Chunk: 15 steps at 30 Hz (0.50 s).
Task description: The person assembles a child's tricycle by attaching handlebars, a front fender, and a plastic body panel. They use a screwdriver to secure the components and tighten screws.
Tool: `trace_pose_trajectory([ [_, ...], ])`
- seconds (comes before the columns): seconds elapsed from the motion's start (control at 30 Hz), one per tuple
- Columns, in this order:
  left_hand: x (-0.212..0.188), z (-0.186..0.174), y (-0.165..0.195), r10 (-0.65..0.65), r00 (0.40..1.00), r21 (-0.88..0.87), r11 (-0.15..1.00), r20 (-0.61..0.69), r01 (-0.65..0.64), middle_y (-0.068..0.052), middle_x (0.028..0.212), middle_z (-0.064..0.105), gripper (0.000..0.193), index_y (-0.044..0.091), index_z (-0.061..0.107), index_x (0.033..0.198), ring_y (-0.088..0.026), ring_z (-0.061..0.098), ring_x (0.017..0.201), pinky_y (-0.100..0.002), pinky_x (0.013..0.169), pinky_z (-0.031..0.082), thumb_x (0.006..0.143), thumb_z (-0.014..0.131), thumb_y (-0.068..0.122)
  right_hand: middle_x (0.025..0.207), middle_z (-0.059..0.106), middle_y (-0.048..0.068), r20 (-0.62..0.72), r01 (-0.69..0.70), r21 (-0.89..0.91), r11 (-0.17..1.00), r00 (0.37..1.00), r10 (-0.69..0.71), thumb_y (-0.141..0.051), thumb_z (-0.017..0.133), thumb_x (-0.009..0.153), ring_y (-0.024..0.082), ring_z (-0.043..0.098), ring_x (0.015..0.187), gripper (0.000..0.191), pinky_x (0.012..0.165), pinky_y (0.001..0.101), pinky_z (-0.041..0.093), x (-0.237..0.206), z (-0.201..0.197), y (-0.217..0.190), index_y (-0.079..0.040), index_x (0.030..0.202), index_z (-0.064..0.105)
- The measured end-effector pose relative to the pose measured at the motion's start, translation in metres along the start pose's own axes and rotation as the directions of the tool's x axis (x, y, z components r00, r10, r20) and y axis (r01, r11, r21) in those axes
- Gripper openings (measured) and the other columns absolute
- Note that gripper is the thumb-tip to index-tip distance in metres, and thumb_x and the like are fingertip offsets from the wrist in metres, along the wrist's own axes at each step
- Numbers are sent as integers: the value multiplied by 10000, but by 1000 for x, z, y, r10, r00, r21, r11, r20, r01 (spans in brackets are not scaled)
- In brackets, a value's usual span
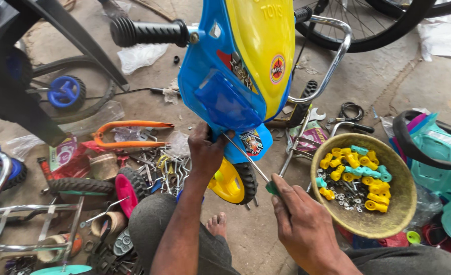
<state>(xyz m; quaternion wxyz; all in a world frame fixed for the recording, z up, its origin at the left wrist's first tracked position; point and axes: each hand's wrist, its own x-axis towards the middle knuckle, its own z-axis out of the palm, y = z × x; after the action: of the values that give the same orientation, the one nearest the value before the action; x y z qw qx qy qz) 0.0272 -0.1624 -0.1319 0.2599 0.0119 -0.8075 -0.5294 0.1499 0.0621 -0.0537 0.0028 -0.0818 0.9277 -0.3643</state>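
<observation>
Here, left hand [203, 153] gripped the blue toy tricycle body [225, 97]; right hand [299, 219] clasped a screwdriver [251, 163]. Risk: angled tip slipping off, gouging plastic.

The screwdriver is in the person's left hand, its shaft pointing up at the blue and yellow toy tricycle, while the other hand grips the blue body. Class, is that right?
Not quite. The head view shows the screwdriver in the right hand; the left hand grips the toy tricycle body.
</observation>
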Motion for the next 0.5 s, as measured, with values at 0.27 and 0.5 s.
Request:
trace_pose_trajectory([
  [0.27, -25, -35, -22, 140, 990, -14, 990, 13, -140, -113, 865, 700, 235, 39, 676, 998, -262, 661, 739, -389, 663, 517, 844, 820, 143, 924, 733, 147, 10, 19, 86, 996, 1000, -20, -151, 698, 856, 303, 727, 781, 414, 700, 391, 559, -19, 19, 16, -72, 1262, 681],
  [0.5, -38, -36, -30, 99, 995, -9, 995, 25, -99, -112, 819, 686, 254, 41, 671, 996, -231, 649, 672, -367, 631, 516, 813, 819, 137, 902, 713, 145, -109, 114, 165, 980, 989, -97, -114, 724, 862, 282, 729, 769, 384, 690, 362, 557, -37, 36, 19, -47, 1236, 671],
])
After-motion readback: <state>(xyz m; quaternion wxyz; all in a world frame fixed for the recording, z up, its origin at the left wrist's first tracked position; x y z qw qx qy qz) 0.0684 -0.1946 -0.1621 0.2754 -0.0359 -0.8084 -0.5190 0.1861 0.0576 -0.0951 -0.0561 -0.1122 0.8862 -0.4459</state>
